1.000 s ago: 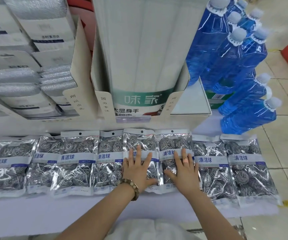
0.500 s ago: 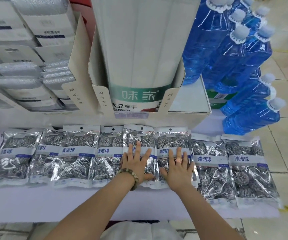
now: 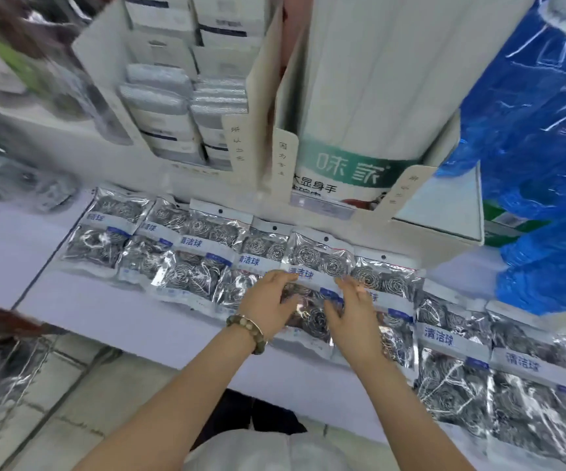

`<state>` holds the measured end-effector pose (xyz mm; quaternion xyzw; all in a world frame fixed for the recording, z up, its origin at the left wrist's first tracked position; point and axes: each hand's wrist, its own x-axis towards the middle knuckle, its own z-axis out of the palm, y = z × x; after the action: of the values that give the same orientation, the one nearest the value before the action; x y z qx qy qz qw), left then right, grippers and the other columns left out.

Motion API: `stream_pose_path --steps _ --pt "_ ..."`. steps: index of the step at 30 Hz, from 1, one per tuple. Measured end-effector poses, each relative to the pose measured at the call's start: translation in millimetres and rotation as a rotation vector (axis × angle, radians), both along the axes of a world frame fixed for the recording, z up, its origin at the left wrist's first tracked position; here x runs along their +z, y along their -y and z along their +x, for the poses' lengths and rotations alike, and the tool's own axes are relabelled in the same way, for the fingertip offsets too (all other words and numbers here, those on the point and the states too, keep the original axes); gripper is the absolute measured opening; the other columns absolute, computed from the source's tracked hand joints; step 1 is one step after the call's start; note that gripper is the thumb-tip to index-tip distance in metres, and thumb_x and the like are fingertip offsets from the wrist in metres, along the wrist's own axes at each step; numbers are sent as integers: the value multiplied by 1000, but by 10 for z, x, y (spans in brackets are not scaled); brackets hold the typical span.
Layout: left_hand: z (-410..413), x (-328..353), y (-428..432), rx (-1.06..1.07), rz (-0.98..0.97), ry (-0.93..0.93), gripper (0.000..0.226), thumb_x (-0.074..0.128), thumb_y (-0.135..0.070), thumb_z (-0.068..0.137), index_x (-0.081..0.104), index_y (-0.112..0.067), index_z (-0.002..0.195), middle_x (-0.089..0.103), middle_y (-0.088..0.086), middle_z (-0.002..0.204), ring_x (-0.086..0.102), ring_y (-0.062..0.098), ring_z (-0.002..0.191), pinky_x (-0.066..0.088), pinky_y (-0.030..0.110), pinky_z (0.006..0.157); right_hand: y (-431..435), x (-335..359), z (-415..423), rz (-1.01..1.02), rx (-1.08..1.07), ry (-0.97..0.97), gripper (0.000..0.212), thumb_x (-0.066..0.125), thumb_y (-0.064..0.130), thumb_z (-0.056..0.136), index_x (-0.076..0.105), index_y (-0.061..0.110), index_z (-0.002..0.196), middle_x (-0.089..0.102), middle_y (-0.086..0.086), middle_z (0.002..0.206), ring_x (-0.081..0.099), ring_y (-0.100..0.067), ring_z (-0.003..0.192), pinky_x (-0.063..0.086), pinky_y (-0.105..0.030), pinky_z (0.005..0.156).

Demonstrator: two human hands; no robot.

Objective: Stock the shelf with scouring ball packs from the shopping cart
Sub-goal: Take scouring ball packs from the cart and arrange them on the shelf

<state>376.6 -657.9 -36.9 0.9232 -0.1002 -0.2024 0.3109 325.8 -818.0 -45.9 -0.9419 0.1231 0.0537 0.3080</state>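
Fingers [image 3: 281, 278] of your left hand [image 3: 268, 302] are loosely bent against the left edge of the 5th pack [image 3: 314, 263] in the row. Those of your right hand [image 3: 354, 317] are bent at its right edge, where it meets the 6th pack [image 3: 385, 283]. The blur hides whether either hand pinches the plastic or only rests on it.

That 5th pack lies on the shelf [image 3: 122, 317] just below the tall white box [image 3: 359, 96]. 4 packs run out below and left of the box and 3 below and right of it, toward the blue bottles [image 3: 529, 164] standing right of the box.

The step looks like squaring this pack into line. Work with flat pads rather than a pinch, since the film looks slick and likely to crinkle or slide. Nudge it sideways until it sits evenly against both neighbours, and line its hang hole up with the others below the box. Press lightly, because a hard shove could ripple the whole row. Mind the packs furthest right of the box, which seem to sit nearer the shelf's front edge
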Motion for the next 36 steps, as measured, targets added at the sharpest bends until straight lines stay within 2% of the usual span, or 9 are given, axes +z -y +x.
stream_pose_path --steps 6,8,10,15,17,20,26,31,36 --pt "-222 267 -851 458 -233 -1 27 58 -17 89 60 -22 116 56 -2 116 54 14 106 46 30 89 -622 226 346 141 184 -3 46 55 22 94 43 21 138 42 -7 141 55 -17 92 29 -21 71" --pt "-327 362 -1157 573 -256 28 25 56 -19 91 60 -25 114 54 -5 115 52 9 105 42 24 88 -919 281 419 165 286 9 47 55 23 94 42 21 139 44 -3 140 53 -16 102 29 -19 77" --pt "-449 432 -1458 658 -259 54 23 54 -20 92 57 -28 113 50 -9 115 48 6 104 39 23 88 -1259 347 468 188 390 12 46 56 23 94 44 20 138 46 1 133 53 -14 96 33 -20 78" --pt "-845 462 -2278 878 -221 108 24 55 -21 91 58 -23 115 56 -3 120 54 12 107 44 28 88 -2239 415 505 204 645 3 40 57 18 92 50 14 132 52 -11 130 52 -25 112 36 -25 84" --pt "-1027 458 -2641 943 -184 119 24 56 -22 90 59 -23 114 59 0 112 56 13 97 46 29 81 -2667 423 464 207 732 -10 40 56 19 93 49 13 133 50 -11 132 46 -24 120 33 -23 83" --pt "-1316 470 -3195 1032 -163 124 26 57 -22 89 60 -22 115 61 0 112 58 16 97 49 37 86 -3352 454 330 207 844 -11 40 55 20 94 48 14 134 48 -7 135 40 -22 128 32 -25 93" --pt "-1963 466 -4254 1214 -173 146 25 59 -19 88 62 -20 112 60 -2 113 57 14 101 46 31 91 -4653 491 -58 206 1038 -22 41 55 17 93 49 13 133 50 -6 132 47 -21 122 34 -24 95" --pt "-2485 404 -4938 1332 -82 132 27 57 -22 88 61 -21 115 59 -2 117 56 15 101 46 33 89 -5448 412 -369 203 1135 -61 41 55 23 93 49 21 134 50 3 129 55 -13 100 36 -19 85" --pt "-2879 309 -5345 1477 -56 60 30 54 -26 91 57 -23 120 55 -3 121 51 8 94 42 24 79 -5958 317 -565 143 1248 -128 41 55 23 94 48 18 134 48 -1 136 48 -15 121 34 -20 94"
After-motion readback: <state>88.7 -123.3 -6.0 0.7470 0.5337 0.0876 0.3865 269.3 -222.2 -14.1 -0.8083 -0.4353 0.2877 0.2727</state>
